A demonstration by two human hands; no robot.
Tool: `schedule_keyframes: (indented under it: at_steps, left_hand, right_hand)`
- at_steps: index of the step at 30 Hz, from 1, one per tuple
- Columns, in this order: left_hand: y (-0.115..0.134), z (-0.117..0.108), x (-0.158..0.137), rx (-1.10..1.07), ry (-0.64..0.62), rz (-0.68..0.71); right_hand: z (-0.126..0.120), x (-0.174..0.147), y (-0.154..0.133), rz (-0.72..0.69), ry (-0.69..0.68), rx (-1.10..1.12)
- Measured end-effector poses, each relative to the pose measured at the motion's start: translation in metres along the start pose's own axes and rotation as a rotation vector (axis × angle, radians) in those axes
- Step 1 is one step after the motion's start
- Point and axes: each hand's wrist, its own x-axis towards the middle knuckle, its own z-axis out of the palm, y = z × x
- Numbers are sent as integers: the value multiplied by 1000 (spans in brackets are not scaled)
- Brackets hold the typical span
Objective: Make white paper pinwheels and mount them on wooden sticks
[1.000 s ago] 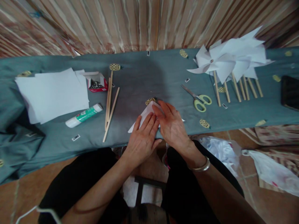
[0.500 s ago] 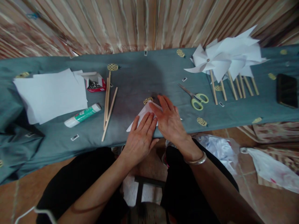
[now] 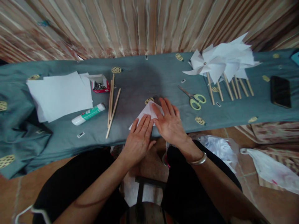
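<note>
A folded piece of white paper (image 3: 149, 109), triangular in outline, lies near the front edge of the cloth-covered table. My left hand (image 3: 139, 137) rests flat on its lower left part, fingers stretched out. Flat over its right side lies my right hand (image 3: 170, 121), with the fingers spread and a bangle on the wrist. Both hands hide much of the paper's lower edge. To the right of them are scissors (image 3: 193, 99) with light green handles. Several thin wooden sticks (image 3: 113, 113) lie to the left.
White paper sheets (image 3: 64, 98) are stacked at the left, beside a red box of small metal pieces (image 3: 100, 85) and a glue stick (image 3: 88, 114). Several paper pinwheels (image 3: 224, 62) on sticks lie at the right, near a dark phone (image 3: 281, 91). Plastic bags (image 3: 219, 149) sit on the floor.
The camera view has shifted slightly, moving the table items in the picture. My left hand has slid a little down the paper; my right hand stays pressed on it.
</note>
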Motion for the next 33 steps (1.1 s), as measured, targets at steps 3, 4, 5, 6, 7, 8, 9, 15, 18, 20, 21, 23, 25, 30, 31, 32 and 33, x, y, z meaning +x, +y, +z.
schedule_keyframes:
  at_steps: [3,4,5,6,7,8,9,15,18,20,21,23,25,30,31,32,33]
  left_hand:
    - [-2,0,-2,-6,9,11]
    - [-2,0,-2,-6,9,14]
    - [-3,-1,-2,-5,9,15]
    - [-3,-2,-2,-6,7,17]
    - [-3,-2,-2,-8,3,17]
    - [-3,-3,-1,-11,0,17]
    - [-2,-4,-1,-14,-5,16]
    - [-4,-6,-7,-11,-9,-3]
    - [-12,-9,-22,11,-14,-44]
    - [-20,-11,-34,34,-24,-71]
    - [-24,-11,-40,43,-31,-78]
    - [-31,-12,-51,52,-37,-89]
    - [-36,-12,-60,45,-17,-102]
    - [-41,-11,-71,-55,119,-124]
    - [-41,-11,-70,-86,155,-137]
    - [-42,-11,-67,-119,191,-154]
    - [-42,-11,-63,-151,223,-175]
  right_hand:
    - [-1,-9,6,51,17,-28]
    - [0,-13,10,82,29,-40]
    - [0,-17,15,115,45,-52]
    - [0,-20,21,149,63,-62]
    - [0,-23,26,178,85,-68]
    - [1,-26,31,197,101,-71]
    - [2,-29,36,207,108,-69]
    - [7,-33,42,201,139,-46]
    - [9,-32,42,201,161,-44]
    - [9,-31,43,199,150,-42]
    - [8,-31,43,200,140,-38]
    - [8,-31,44,206,116,-24]
    - [7,-31,45,215,115,2]
    - [1,-31,47,239,170,160]
    - [0,-31,46,236,177,205]
    - [-2,-30,46,228,180,247]
    - [-3,-29,45,213,177,284]
